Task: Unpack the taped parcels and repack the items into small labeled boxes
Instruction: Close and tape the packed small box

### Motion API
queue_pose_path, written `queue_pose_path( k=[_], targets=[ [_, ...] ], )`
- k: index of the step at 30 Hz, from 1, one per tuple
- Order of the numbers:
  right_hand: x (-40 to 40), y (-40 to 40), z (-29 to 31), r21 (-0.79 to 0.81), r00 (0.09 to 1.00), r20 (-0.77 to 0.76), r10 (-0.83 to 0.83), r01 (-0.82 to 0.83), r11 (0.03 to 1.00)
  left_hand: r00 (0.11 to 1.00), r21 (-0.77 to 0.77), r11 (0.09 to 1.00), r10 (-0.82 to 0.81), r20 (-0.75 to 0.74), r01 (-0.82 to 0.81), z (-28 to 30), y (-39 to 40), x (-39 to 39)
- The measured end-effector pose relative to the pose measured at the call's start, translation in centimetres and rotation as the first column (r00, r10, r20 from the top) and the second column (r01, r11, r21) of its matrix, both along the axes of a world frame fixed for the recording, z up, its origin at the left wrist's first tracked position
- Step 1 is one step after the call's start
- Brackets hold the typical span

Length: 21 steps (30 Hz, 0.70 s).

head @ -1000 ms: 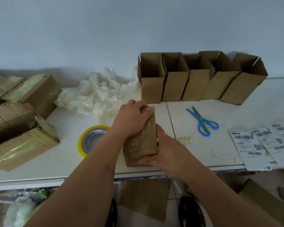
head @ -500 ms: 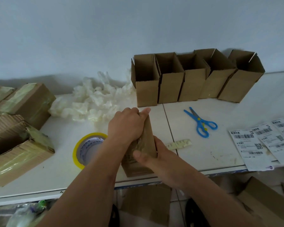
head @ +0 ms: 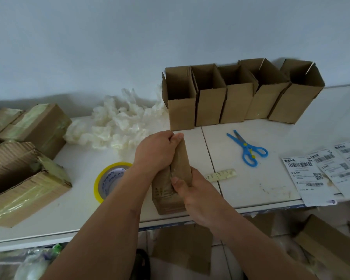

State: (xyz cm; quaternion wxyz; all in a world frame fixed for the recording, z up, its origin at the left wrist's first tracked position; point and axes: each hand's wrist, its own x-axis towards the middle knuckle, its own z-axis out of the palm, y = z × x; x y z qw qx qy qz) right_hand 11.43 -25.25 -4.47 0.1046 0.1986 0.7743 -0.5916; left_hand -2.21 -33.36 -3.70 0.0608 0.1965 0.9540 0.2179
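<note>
Small taped box (head: 171, 190) upright at near desk (head: 251, 190) edge; left hand (head: 157, 153) clenched over its top, right hand (head: 194, 194) grasping its right side.

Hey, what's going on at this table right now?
A person is handling a small cardboard box standing at the table's front edge. The left hand grips its top and the right hand holds its side, thumb on the front face. Behind it, five open boxes stand in a row by the wall. Blue scissors, shipping labels, a tape roll, a pile of white packing filler and larger taped parcels lie around it.
</note>
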Motion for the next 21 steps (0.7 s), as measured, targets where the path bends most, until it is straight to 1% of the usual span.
queue_pose_path(
  k=[2,4,6,9,11,13,14,15,16,17,18,20,21],
  targets=[
    [0.1,0.0,0.2,-0.003,1.000,0.008,-0.005,0.005,1.000,0.999,0.025,0.999,0.031,-0.009,-0.031,-0.1,0.1,0.1],
    [0.0,-0.1,0.2,-0.005,0.999,0.017,-0.031,0.031,0.999,0.997,0.094,0.993,0.072,0.014,-0.073,-0.1,0.0,0.2],
    [-0.1,-0.2,-0.1,-0.007,0.999,-0.005,-0.048,0.048,0.999,0.996,0.130,0.987,0.089,0.031,-0.093,0.0,0.1,0.2],
    [-0.2,-0.3,0.0,0.028,0.998,-0.042,-0.037,0.038,0.999,0.996,0.130,0.988,0.073,0.047,-0.078,0.0,0.2,0.1],
    [0.1,-0.2,0.3,0.034,0.999,-0.031,-0.034,0.035,0.999,0.995,0.113,0.992,0.052,0.088,-0.062,0.2,0.3,0.1],
    [0.4,0.2,0.9,0.030,1.000,0.002,-0.026,0.026,0.999,0.993,0.027,0.998,0.050,0.109,-0.053,0.6,0.4,0.3],
    [0.7,0.7,1.4,0.029,1.000,0.018,-0.019,0.018,0.999,0.995,-0.057,0.997,0.062,0.078,-0.057,0.9,0.4,0.5],
    [1.0,1.5,2.0,0.041,0.999,0.030,-0.015,0.014,0.999,0.997,-0.143,0.987,0.075,0.005,-0.074,1.5,0.5,0.9],
    [1.4,2.4,2.6,0.069,0.999,0.032,-0.020,0.018,0.997,0.992,-0.191,0.977,0.081,-0.096,-0.098,2.2,0.6,1.3],
    [1.8,3.5,3.2,0.123,0.999,0.024,-0.025,0.022,0.992,0.977,-0.184,0.977,0.073,-0.199,-0.111,3.0,0.9,1.9],
    [2.3,4.7,3.6,0.186,0.999,0.010,-0.031,0.028,0.982,0.959,-0.142,0.985,0.051,-0.277,-0.094,3.9,1.4,2.8],
    [3.5,7.2,4.5,0.282,0.998,-0.020,-0.056,0.060,0.958,0.940,-0.069,0.998,-0.035,-0.340,0.012,5.2,3.0,5.0],
    [4.2,8.6,4.7,0.326,0.997,-0.020,-0.069,0.071,0.943,0.933,-0.084,0.994,-0.097,-0.345,0.073,5.4,3.9,6.2]
  ],
)
